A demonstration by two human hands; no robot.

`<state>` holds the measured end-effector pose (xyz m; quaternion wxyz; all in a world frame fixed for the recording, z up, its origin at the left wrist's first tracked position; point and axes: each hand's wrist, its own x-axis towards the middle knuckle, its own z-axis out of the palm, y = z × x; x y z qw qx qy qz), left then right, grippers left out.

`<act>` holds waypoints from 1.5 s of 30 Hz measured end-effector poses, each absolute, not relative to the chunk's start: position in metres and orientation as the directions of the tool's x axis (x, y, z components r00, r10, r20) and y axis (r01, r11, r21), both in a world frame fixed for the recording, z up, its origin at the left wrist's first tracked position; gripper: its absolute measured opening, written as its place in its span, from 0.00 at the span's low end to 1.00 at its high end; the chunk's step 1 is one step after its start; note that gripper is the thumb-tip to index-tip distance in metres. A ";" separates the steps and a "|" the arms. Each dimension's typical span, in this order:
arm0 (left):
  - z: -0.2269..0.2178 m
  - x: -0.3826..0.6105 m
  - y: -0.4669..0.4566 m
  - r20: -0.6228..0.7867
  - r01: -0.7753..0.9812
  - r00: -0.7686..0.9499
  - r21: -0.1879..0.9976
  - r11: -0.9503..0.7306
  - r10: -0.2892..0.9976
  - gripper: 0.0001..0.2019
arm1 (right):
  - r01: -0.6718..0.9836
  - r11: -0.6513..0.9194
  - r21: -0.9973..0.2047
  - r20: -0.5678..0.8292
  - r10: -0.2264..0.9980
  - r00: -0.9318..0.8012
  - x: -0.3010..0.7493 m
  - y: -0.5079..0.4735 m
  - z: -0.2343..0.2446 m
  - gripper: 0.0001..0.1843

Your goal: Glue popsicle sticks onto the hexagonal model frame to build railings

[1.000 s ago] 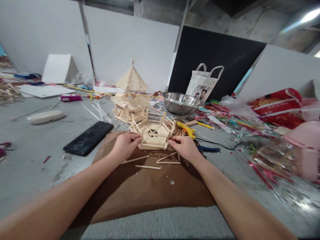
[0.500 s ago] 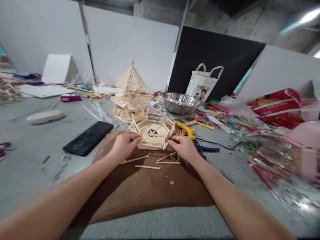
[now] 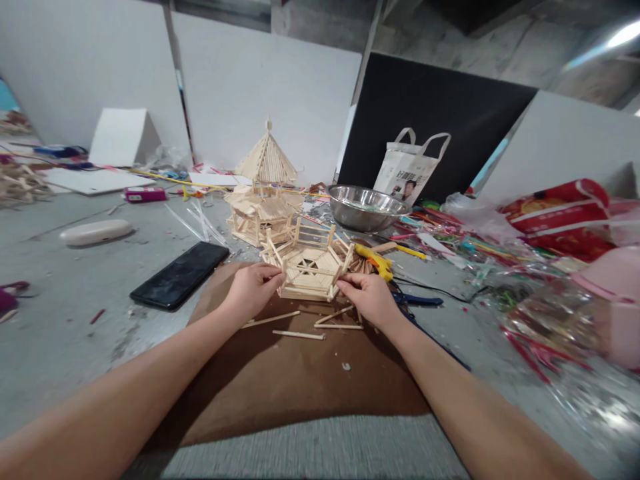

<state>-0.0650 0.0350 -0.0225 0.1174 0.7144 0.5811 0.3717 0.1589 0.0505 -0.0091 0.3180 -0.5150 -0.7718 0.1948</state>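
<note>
At the middle of the tabletop: a hexagonal frame of pale wooden sticks (image 3: 320, 259), with posts and rails around its sides, is sitting at the far end of a dull brown sheet (image 3: 300, 380), between the 2 hands.
Left hand: the bare left hand (image 3: 253, 290) is pinching the frame's near left corner between thumb and fingertips.
Right hand: the bare right hand (image 3: 369, 297) is pinching the near right corner in the same way.
Loose sticks: several thin, pale wooden sticks (image 3: 299, 335) are lying on the brown sheet, on the near side of the frame.
Tiered model: a pale wooden stick tower with a pointed roof (image 3: 267, 160) is standing just behind the frame, towards the left.
Left side: a black rectangular phone (image 3: 180, 275) is lying on the grey tabletop (image 3: 65, 273); a white oval case (image 3: 96, 233) is lying beyond it.
Right side: a yellow pistol-shaped tool (image 3: 375, 261) is lying just beside the frame.
Behind: a round, shiny metal bowl (image 3: 367, 217) is sitting near a white bag with 2 handles (image 3: 403, 173).
</note>
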 end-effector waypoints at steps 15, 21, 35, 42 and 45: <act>-0.023 -0.065 0.037 0.391 0.723 0.044 0.622 -0.299 0.919 0.13 | 0.660 0.380 -0.649 0.280 0.925 -0.258 0.158 0.051 -0.010 0.14; -0.022 -0.065 0.036 0.387 0.733 0.055 0.610 -0.300 0.920 0.13 | 0.677 0.386 -0.627 0.285 0.922 -0.262 0.159 0.050 -0.009 0.15; -0.022 -0.072 0.037 0.428 0.784 -0.125 0.595 -0.175 0.895 0.14 | 0.587 0.448 -0.675 0.277 0.890 -0.362 0.151 0.042 -0.011 0.15; -0.016 -0.071 0.029 0.524 0.838 -0.160 0.520 -0.165 0.837 0.11 | 0.557 0.455 -0.694 0.219 0.871 -0.439 0.148 0.037 -0.012 0.19; -0.015 -0.066 0.025 0.503 0.864 -0.071 0.462 -0.199 0.861 0.10 | 0.539 0.442 -0.717 0.202 0.872 -0.446 0.148 0.036 -0.014 0.22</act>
